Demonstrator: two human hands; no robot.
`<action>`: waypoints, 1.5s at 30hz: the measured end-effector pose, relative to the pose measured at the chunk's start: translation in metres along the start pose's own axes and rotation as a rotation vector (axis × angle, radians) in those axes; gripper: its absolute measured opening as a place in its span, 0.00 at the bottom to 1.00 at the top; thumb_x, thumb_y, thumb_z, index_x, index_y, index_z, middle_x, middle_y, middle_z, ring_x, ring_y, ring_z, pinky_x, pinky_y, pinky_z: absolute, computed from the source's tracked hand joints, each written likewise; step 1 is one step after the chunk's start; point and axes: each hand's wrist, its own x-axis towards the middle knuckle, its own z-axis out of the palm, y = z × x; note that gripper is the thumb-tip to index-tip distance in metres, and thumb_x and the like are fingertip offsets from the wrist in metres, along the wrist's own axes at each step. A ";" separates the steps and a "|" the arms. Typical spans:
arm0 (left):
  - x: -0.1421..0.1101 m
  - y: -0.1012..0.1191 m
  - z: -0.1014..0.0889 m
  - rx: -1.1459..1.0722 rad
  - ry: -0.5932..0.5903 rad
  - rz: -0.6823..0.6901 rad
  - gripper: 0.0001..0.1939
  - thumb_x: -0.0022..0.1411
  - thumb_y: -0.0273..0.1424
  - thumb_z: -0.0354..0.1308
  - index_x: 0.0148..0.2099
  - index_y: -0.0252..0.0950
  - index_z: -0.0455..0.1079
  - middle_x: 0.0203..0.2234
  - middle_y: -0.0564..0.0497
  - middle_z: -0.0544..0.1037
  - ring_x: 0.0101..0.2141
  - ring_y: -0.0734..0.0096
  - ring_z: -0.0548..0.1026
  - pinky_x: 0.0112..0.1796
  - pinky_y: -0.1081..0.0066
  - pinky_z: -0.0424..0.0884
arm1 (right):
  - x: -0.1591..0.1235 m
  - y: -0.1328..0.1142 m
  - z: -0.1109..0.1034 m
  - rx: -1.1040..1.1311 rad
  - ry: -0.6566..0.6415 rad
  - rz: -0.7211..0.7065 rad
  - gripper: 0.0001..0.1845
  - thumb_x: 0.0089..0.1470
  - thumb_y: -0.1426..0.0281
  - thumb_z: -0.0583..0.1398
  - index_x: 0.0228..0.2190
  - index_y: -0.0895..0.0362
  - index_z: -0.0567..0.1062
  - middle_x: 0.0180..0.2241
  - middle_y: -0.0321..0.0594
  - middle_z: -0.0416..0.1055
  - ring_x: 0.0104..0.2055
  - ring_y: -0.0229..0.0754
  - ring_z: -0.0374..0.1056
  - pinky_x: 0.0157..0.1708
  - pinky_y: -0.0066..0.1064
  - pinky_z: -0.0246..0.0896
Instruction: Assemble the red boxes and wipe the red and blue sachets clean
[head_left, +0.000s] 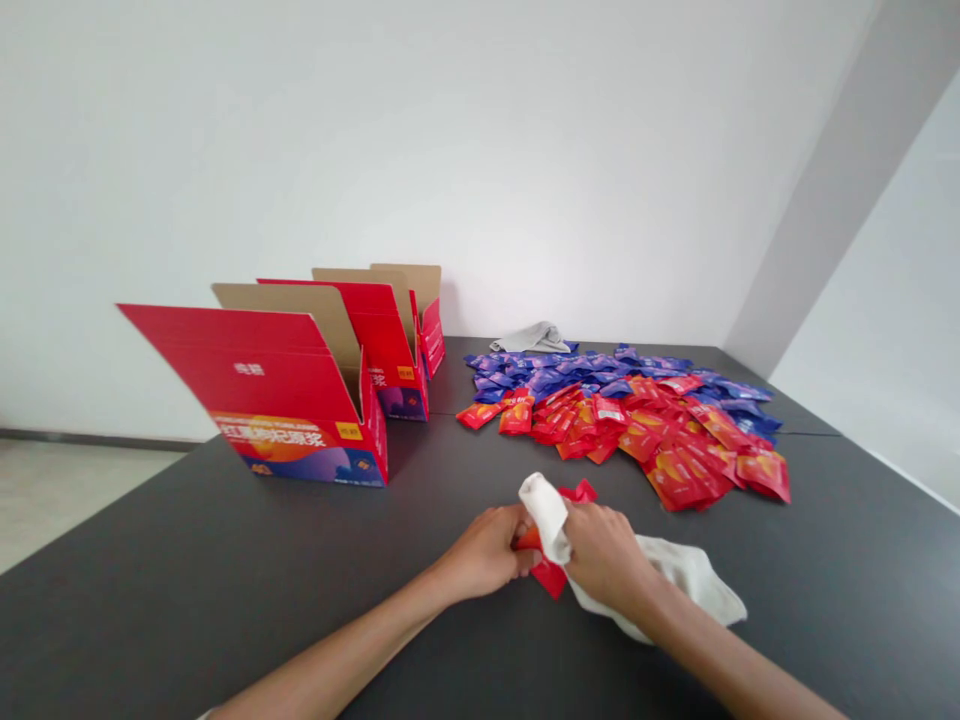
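While the left grip (491, 550) is closed around a red packet (549, 575), the right grip (600, 550) clenches a white cloth (686, 575).

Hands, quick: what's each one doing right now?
Left hand: closed on a red packet.
Right hand: closed on a white cloth.

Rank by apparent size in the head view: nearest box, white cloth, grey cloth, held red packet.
1. Nearest box
2. White cloth
3. Unsure: grey cloth or held red packet, which is partly hidden.
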 end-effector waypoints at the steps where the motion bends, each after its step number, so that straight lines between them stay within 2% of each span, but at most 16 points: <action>1: 0.000 0.000 0.000 0.014 0.014 0.010 0.06 0.49 0.28 0.54 0.33 0.36 0.66 0.23 0.54 0.74 0.26 0.71 0.71 0.28 0.75 0.60 | 0.001 0.002 -0.002 -0.031 0.011 0.063 0.14 0.47 0.76 0.53 0.38 0.60 0.71 0.35 0.48 0.72 0.37 0.48 0.70 0.33 0.30 0.57; 4: 0.000 -0.001 0.001 0.059 0.031 0.046 0.06 0.51 0.30 0.53 0.34 0.35 0.65 0.22 0.55 0.74 0.25 0.72 0.71 0.27 0.76 0.60 | 0.003 0.004 -0.005 -0.073 0.003 0.096 0.11 0.47 0.76 0.53 0.34 0.60 0.73 0.34 0.50 0.72 0.37 0.48 0.70 0.32 0.30 0.57; 8: 0.001 -0.003 0.002 0.067 0.000 0.084 0.03 0.49 0.26 0.51 0.28 0.35 0.66 0.22 0.54 0.74 0.26 0.71 0.72 0.27 0.76 0.60 | -0.001 0.001 -0.001 0.012 -0.019 -0.113 0.12 0.46 0.75 0.55 0.36 0.57 0.72 0.34 0.45 0.72 0.35 0.47 0.70 0.31 0.29 0.56; 10: 0.001 -0.004 0.002 0.070 0.006 0.081 0.04 0.49 0.27 0.51 0.29 0.35 0.66 0.22 0.54 0.74 0.26 0.71 0.72 0.26 0.76 0.60 | 0.000 0.004 0.000 0.003 -0.010 -0.056 0.12 0.47 0.74 0.54 0.36 0.57 0.72 0.33 0.45 0.72 0.35 0.47 0.70 0.30 0.29 0.56; 12: 0.000 -0.003 0.002 0.071 0.028 0.061 0.05 0.50 0.29 0.53 0.32 0.35 0.65 0.22 0.55 0.74 0.25 0.72 0.71 0.25 0.76 0.59 | 0.003 0.009 -0.001 -0.054 0.008 0.074 0.11 0.47 0.75 0.53 0.34 0.59 0.72 0.33 0.48 0.72 0.35 0.47 0.70 0.30 0.29 0.55; 14: 0.000 -0.002 0.001 0.069 0.043 0.054 0.06 0.50 0.30 0.54 0.34 0.36 0.65 0.22 0.56 0.75 0.25 0.72 0.71 0.26 0.76 0.59 | 0.004 0.011 -0.003 -0.086 0.021 0.111 0.11 0.46 0.76 0.53 0.32 0.59 0.72 0.33 0.49 0.72 0.35 0.47 0.70 0.30 0.29 0.55; 19: 0.000 -0.002 -0.001 0.086 0.005 0.090 0.04 0.49 0.25 0.52 0.30 0.35 0.66 0.23 0.54 0.75 0.27 0.71 0.72 0.28 0.75 0.61 | -0.003 0.003 0.003 0.032 -0.018 -0.138 0.12 0.46 0.73 0.55 0.35 0.57 0.72 0.34 0.45 0.72 0.36 0.47 0.70 0.31 0.29 0.55; 21: 0.000 -0.003 0.000 0.079 0.015 0.079 0.03 0.49 0.27 0.53 0.30 0.35 0.66 0.23 0.54 0.75 0.27 0.71 0.72 0.27 0.75 0.61 | 0.000 0.007 0.005 0.039 -0.001 -0.064 0.12 0.46 0.74 0.55 0.36 0.57 0.71 0.34 0.46 0.72 0.36 0.48 0.70 0.31 0.30 0.55; 24: 0.002 -0.006 0.003 -0.015 0.016 0.056 0.05 0.51 0.30 0.54 0.33 0.36 0.63 0.22 0.55 0.74 0.24 0.73 0.71 0.26 0.76 0.60 | 0.012 0.029 0.004 0.061 0.048 0.173 0.11 0.48 0.74 0.54 0.35 0.59 0.72 0.35 0.50 0.72 0.38 0.51 0.69 0.33 0.32 0.56; 27: 0.003 -0.008 0.004 -0.217 -0.025 0.044 0.09 0.53 0.35 0.54 0.33 0.35 0.61 0.21 0.54 0.73 0.22 0.75 0.70 0.24 0.76 0.61 | 0.020 0.059 -0.002 0.134 0.070 0.269 0.13 0.54 0.67 0.52 0.35 0.62 0.71 0.34 0.52 0.72 0.36 0.50 0.70 0.31 0.32 0.57; 29: 0.002 -0.008 -0.002 -0.370 -0.045 0.014 0.12 0.53 0.38 0.55 0.33 0.35 0.59 0.20 0.54 0.72 0.20 0.76 0.69 0.23 0.76 0.61 | 0.019 0.075 -0.009 0.235 0.111 0.262 0.18 0.58 0.63 0.49 0.37 0.62 0.70 0.35 0.50 0.73 0.36 0.46 0.70 0.31 0.29 0.59; 31: -0.003 -0.009 -0.015 -0.475 -0.035 -0.024 0.15 0.52 0.41 0.56 0.33 0.35 0.58 0.19 0.55 0.71 0.20 0.76 0.69 0.23 0.76 0.61 | 0.014 0.085 -0.016 0.469 0.184 0.243 0.19 0.59 0.61 0.47 0.41 0.61 0.69 0.36 0.46 0.73 0.38 0.42 0.70 0.33 0.27 0.60; 33: -0.012 -0.011 -0.031 -0.535 0.003 -0.054 0.17 0.53 0.42 0.57 0.34 0.34 0.59 0.21 0.54 0.73 0.21 0.77 0.70 0.24 0.77 0.61 | 0.009 0.090 -0.023 0.727 0.247 0.271 0.20 0.57 0.59 0.49 0.42 0.60 0.68 0.37 0.43 0.73 0.37 0.42 0.70 0.33 0.27 0.62; 35: -0.024 -0.016 -0.046 -0.577 0.071 -0.077 0.17 0.53 0.42 0.57 0.35 0.34 0.59 0.24 0.53 0.75 0.23 0.77 0.72 0.26 0.77 0.61 | 0.004 0.092 -0.028 0.855 0.271 0.321 0.21 0.55 0.57 0.51 0.42 0.60 0.69 0.36 0.43 0.74 0.34 0.43 0.70 0.31 0.29 0.63; 40: -0.050 -0.044 -0.067 -0.513 0.293 -0.170 0.17 0.52 0.42 0.57 0.34 0.35 0.59 0.24 0.52 0.76 0.27 0.73 0.73 0.28 0.76 0.62 | 0.000 0.089 -0.033 0.824 0.264 0.329 0.19 0.53 0.56 0.53 0.36 0.59 0.71 0.30 0.43 0.74 0.31 0.44 0.70 0.29 0.29 0.62; 45: -0.060 -0.073 -0.074 -0.374 0.349 -0.244 0.21 0.49 0.48 0.56 0.32 0.35 0.58 0.22 0.50 0.76 0.26 0.69 0.73 0.28 0.73 0.63 | 0.000 0.082 -0.030 0.726 0.256 0.369 0.18 0.51 0.57 0.54 0.31 0.60 0.71 0.30 0.44 0.72 0.31 0.43 0.68 0.28 0.28 0.59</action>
